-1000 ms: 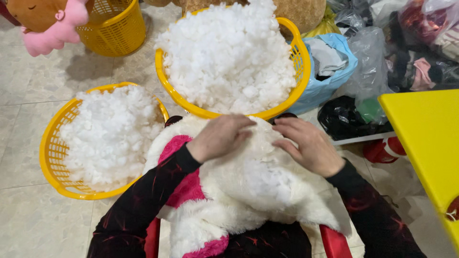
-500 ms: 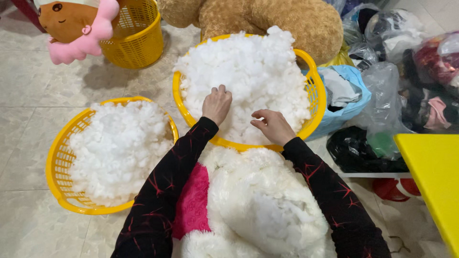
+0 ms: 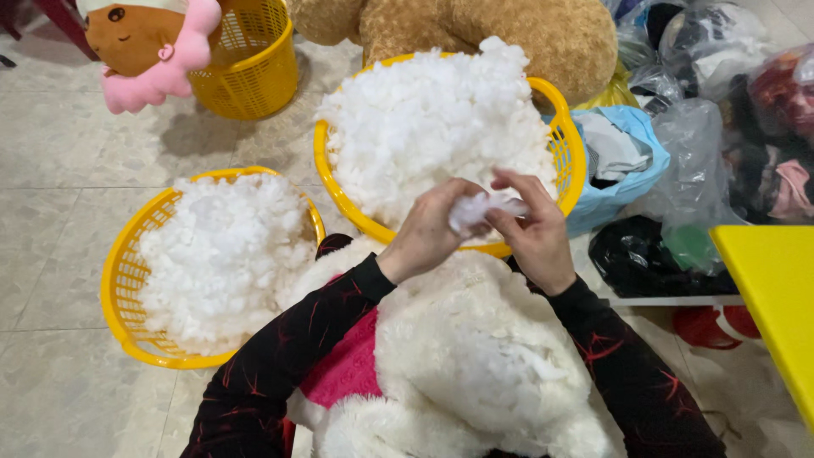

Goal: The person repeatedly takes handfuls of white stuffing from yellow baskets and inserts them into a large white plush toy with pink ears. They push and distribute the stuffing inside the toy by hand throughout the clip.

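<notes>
A white plush toy with a pink patch lies on my lap, filling the lower middle. Just above it my left hand and my right hand hold one small tuft of white stuffing between them, fingers pinched on it. Right behind the hands stands a yellow basket heaped with white stuffing. A second yellow basket of stuffing sits on the floor to my left.
A big brown plush toy lies behind the heaped basket. An empty yellow basket and a brown-and-pink doll are at the top left. Plastic bags of fabric crowd the right, beside a yellow table corner.
My hands went from the plush toy to the heaped basket, then drew back toward me holding a small tuft of stuffing between them.
</notes>
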